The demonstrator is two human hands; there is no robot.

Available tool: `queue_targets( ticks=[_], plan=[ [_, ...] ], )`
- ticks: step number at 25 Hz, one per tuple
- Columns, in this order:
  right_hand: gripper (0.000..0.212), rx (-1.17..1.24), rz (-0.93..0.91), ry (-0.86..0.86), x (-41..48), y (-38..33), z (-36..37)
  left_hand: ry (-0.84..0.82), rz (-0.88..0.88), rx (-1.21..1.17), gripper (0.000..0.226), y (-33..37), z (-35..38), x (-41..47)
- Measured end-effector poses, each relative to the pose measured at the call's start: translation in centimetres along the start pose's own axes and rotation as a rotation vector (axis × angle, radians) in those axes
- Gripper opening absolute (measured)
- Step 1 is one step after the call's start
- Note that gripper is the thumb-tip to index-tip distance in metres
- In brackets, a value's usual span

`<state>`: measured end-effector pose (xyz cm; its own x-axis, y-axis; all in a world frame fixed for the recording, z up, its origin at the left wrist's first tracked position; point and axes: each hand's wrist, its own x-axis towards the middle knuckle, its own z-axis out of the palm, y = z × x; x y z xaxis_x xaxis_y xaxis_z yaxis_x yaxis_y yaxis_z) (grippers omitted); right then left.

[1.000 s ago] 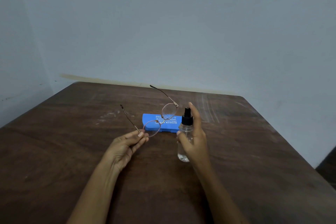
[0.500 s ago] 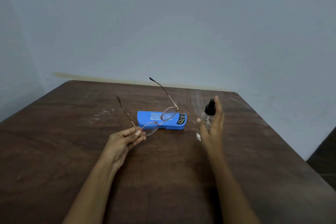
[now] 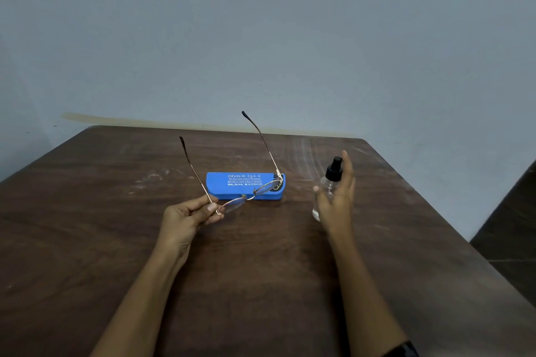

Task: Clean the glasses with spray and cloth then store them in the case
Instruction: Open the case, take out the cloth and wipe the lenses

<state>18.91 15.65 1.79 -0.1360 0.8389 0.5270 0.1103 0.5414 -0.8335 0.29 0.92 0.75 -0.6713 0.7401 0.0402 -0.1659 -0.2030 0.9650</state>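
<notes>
Gold-rimmed glasses [image 3: 249, 194] pinched at the hinge by left hand [image 3: 185, 217]; right hand [image 3: 336, 200] grips spray bottle [image 3: 327, 185], spraying step; next, aim nozzle at lenses.

Single head-worn wide view, forward and down, near over the table [image 3: 87, 240], wall [image 3: 261, 38] beyond

A: Case [image 3: 245, 186]: bright blue, white lettering on the lid, a black patch at its right end.

B: Glasses [image 3: 250, 196]: thin gold frame, clear lenses, dark brown tips on both arms. Bottle [image 3: 327, 186]?

A: Clear body, black spray cap.

B: Table [image 3: 87, 211]: dark brown wood grain, pale whitish smears toward the far side.

A: Wall [image 3: 261, 38]: plain pale grey-blue, with a yellowish streak just above the table's far edge
</notes>
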Motion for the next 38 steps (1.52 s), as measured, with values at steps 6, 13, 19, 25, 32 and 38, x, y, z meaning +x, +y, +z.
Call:
queue_targets(
  ticks=[6, 13, 19, 25, 32, 38],
  plan=[
    [0.079, -0.01, 0.009, -0.002, 0.0, 0.4, 0.0, 0.004, 0.075, 0.051, 0.029, 0.0, 0.2, 0.0],
    [0.053, -0.271, -0.243, 0.316, -0.9, -0.9, 0.2, 0.044, 0.16, 0.108, 0.027, -0.3, 0.1, 0.2],
    [0.032, -0.18, -0.363, -0.132, -1.6, -1.2, 2.1, 0.081, 0.249, 0.202, 0.027, -0.4, -0.1, 0.3],
    [0.023, -0.105, -0.285, -0.204, -1.4, -0.4, 2.7, 0.125, 0.293, 0.316, 0.024, -0.8, -0.7, 0.8],
    [0.008, -0.088, -0.216, -0.288, -1.6, 0.3, 2.6, 0.229, 0.432, 0.412, 0.024, -0.3, -0.3, 0.1],
    [0.019, -0.102, -0.184, -0.296, -1.5, 0.4, 2.6, 0.225, 0.573, 0.585, 0.017, -0.4, -0.4, -0.1]
  ],
)
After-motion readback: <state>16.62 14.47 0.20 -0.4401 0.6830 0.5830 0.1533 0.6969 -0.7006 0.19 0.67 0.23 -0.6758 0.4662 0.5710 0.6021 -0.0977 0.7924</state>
